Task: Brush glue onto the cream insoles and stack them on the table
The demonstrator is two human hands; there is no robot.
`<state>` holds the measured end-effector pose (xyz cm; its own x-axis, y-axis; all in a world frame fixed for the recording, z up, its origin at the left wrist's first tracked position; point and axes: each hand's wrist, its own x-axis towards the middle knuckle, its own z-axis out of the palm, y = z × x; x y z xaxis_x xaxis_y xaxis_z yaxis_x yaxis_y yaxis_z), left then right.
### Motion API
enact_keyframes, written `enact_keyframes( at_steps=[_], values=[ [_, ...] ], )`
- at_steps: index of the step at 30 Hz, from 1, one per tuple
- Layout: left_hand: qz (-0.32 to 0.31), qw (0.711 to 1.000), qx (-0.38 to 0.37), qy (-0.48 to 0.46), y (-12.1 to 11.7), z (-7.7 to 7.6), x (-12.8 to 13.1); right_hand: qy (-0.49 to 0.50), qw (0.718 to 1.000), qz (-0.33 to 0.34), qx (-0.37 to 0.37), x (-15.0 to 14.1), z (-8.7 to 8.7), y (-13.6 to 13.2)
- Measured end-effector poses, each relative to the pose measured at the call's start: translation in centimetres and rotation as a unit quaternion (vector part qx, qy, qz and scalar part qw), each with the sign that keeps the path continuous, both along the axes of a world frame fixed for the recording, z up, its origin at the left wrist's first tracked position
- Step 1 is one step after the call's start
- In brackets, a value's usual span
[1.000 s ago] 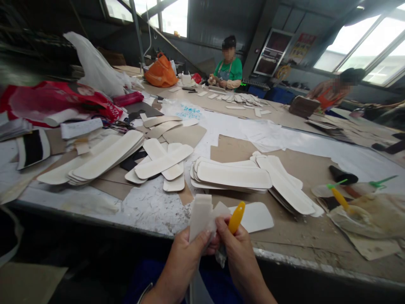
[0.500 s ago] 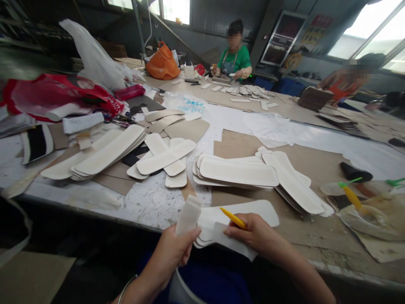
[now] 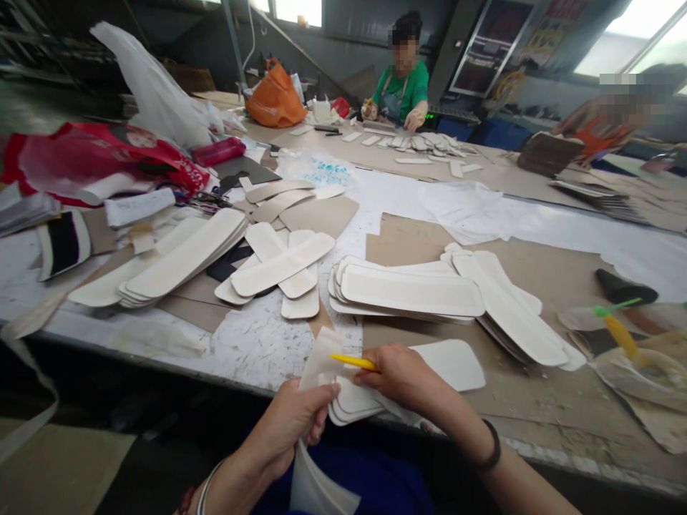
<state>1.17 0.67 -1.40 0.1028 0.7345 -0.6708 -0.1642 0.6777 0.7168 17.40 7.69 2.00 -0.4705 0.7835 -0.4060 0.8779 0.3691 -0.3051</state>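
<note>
My left hand point(image 3: 300, 422) is closed on a thin whitish strip point(image 3: 323, 350), its thumb pressed on top. Part of the strip rises above the fist, and a loose tail hangs below over my lap. In my right hand point(image 3: 400, 372) is a yellow pointed stick point(image 3: 351, 362), its tip pointing left over the strip. Whether these fingers also pinch the thin sheet below them is hidden. Beneath the right hand, at the table's front edge, lies a small stack of white rounded panels point(image 3: 454, 363), partly covered by the hand.
More white panels lie piled ahead point(image 3: 411, 290), to the right point(image 3: 515, 307) and left point(image 3: 182, 261). A black cone point(image 3: 625, 286) and a bowl with a yellow-handled tool point(image 3: 638, 368) stand at right. Across the table, a person in green point(image 3: 405, 86) handles small white pieces.
My right hand has moved left and slightly up with the yellow stick, towards the strip. A long tail of the strip now hangs below my left hand. The person opposite has reached down to the table.
</note>
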Motion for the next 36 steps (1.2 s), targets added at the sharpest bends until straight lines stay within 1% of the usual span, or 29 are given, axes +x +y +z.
enact_keyframes(
  at_steps=[6,14,20,24,26,28,29,31,33,34,36],
  values=[
    [-0.019,1.0,0.012,0.007,0.6,0.6,-0.1,-0.028,0.999,0.014,0.026,-0.5,0.3,-0.2],
    [-0.062,0.998,0.007,0.032,1.3,0.0,-0.1,-0.03,0.998,0.041,0.043,-0.3,0.2,-0.4],
    [-0.053,0.995,0.013,0.08,1.5,0.4,0.6,-0.026,0.997,0.048,0.048,-0.6,0.4,-0.3],
    [-0.039,0.993,0.0,0.108,1.6,0.2,1.0,-0.034,0.998,0.039,0.046,-0.5,0.8,-0.7],
    [-0.036,0.993,-0.006,0.109,1.5,-0.1,0.9,-0.046,0.998,0.031,0.041,0.7,1.1,-1.4],
    [-0.035,0.994,-0.009,0.104,1.3,-0.4,0.6,-0.054,0.998,0.008,0.028,2.9,1.4,-2.3],
    [-0.035,0.994,-0.009,0.099,1.1,-0.5,0.4,-0.053,0.998,-0.011,0.02,4.4,1.4,-2.8],
    [-0.032,0.996,-0.004,0.088,0.8,-0.6,0.2,-0.024,0.996,-0.081,-0.003,7.5,1.4,-3.8],
    [-0.028,0.997,0.002,0.077,0.7,-0.7,0.0,-0.002,0.99,-0.142,0.007,10.2,1.1,-4.6],
    [-0.027,0.997,0.003,0.073,0.6,-0.7,-0.1,0.003,0.987,-0.159,0.018,11.1,0.9,-4.9],
    [-0.022,0.998,-0.003,0.067,0.6,-0.8,-0.1,-0.001,0.984,-0.174,0.044,12.1,0.6,-5.0]
  ],
)
